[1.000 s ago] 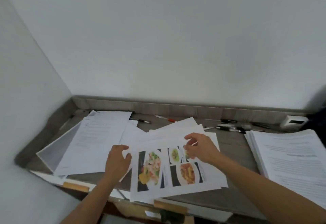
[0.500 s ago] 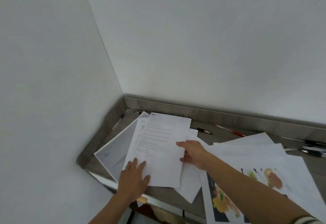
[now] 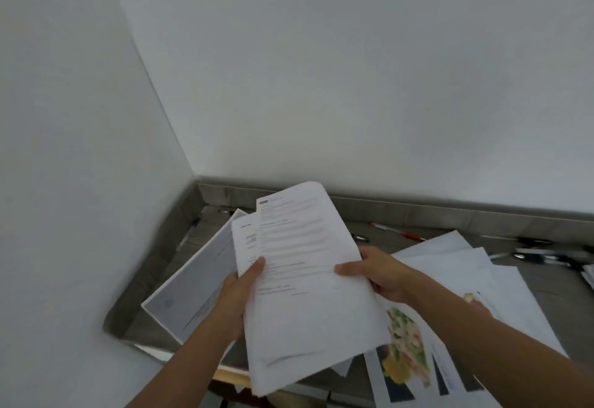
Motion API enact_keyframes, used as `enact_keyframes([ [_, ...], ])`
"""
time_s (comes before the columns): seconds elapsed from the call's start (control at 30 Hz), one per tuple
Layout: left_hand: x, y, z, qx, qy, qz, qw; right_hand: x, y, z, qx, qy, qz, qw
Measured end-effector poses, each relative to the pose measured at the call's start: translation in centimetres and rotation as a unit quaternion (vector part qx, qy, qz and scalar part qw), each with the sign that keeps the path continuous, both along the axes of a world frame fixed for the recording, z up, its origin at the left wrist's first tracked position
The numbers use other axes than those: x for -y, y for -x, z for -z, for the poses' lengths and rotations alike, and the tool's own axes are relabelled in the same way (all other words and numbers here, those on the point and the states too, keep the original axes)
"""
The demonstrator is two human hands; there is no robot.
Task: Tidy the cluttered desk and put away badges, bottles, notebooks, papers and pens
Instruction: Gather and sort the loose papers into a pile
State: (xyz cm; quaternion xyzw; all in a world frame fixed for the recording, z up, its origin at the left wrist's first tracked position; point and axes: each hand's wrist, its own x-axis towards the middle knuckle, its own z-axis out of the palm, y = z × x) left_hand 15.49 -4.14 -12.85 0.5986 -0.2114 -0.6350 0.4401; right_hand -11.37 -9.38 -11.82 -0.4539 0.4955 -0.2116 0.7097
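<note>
Both left hand [image 3: 239,298] and right hand [image 3: 382,274], fingers clamped on opposite side edges of the paper sheaf [image 3: 305,311].

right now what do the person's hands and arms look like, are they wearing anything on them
The left hand and the right hand are bare: no gloves, and no ring or watch that I can make out. The left forearm and the right forearm show no sleeve up to the picture's edge. The picture is slightly blurred, so small details could be missed.
</note>
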Motion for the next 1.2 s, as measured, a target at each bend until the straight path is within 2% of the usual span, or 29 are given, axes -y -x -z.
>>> enact_keyframes([
  [0.07, 0.6, 1.7, -0.5, -0.052, -0.011, 0.038, 0.998, -0.9, 1.7, -0.3, -0.059, 0.018, -0.038, 0.997],
  [0.2, 1.3, 5.8, 0.4, -0.047, -0.005, 0.091, 0.995, -2.1, 5.8, 0.0, -0.207, 0.057, -0.025, 0.976],
  [0.3, 0.7, 8.4, 1.3, -0.050, -0.029, 0.107, 0.993, -3.2, 8.1, 0.5, -0.232, 0.079, 0.053, 0.968],
  [0.4, 0.1, 10.7, 2.4, -0.041, -0.038, 0.128, 0.990, -4.4, 9.6, 0.7, -0.283, 0.098, 0.026, 0.954],
  [0.47, -0.1, 11.9, 2.9, -0.029, -0.037, 0.145, 0.988, -4.8, 11.3, 0.9, -0.284, 0.084, 0.020, 0.955],
  [0.53, -0.5, 13.0, 3.5, -0.014, -0.036, 0.142, 0.989, -4.7, 14.0, 1.4, -0.286, 0.097, 0.105, 0.948],
  [0.6, -1.0, 13.6, 4.1, -0.010, -0.047, 0.128, 0.991, -4.0, 17.6, 2.0, -0.338, 0.131, 0.236, 0.902],
  [0.67, -2.0, 14.2, 4.7, 0.000, -0.076, 0.105, 0.992, -3.6, 21.8, 3.2, -0.376, 0.119, 0.297, 0.870],
  [0.73, -2.8, 14.9, 5.0, 0.018, -0.095, 0.077, 0.992, -3.1, 25.2, 4.7, -0.377, 0.059, 0.305, 0.872],
  [0.8, -3.3, 15.3, 5.0, 0.025, -0.088, 0.059, 0.994, -3.1, 25.9, 4.7, -0.334, 0.007, 0.328, 0.883],
  [0.87, -3.5, 15.6, 5.0, 0.025, -0.084, 0.049, 0.995, -3.2, 24.8, 3.7, -0.266, -0.024, 0.329, 0.906],
  [0.93, -3.5, 15.8, 4.8, 0.024, -0.079, 0.038, 0.996, -3.0, 23.9, 3.3, -0.239, -0.027, 0.297, 0.924],
  [1.1, -4.0, 16.1, 4.4, 0.032, -0.063, 0.024, 0.997, -2.8, 22.0, 2.0, -0.274, -0.063, 0.146, 0.949],
  [1.2, -4.3, 16.1, 4.2, 0.027, -0.061, 0.021, 0.998, -2.8, 21.8, 1.0, -0.307, -0.032, 0.093, 0.947],
])
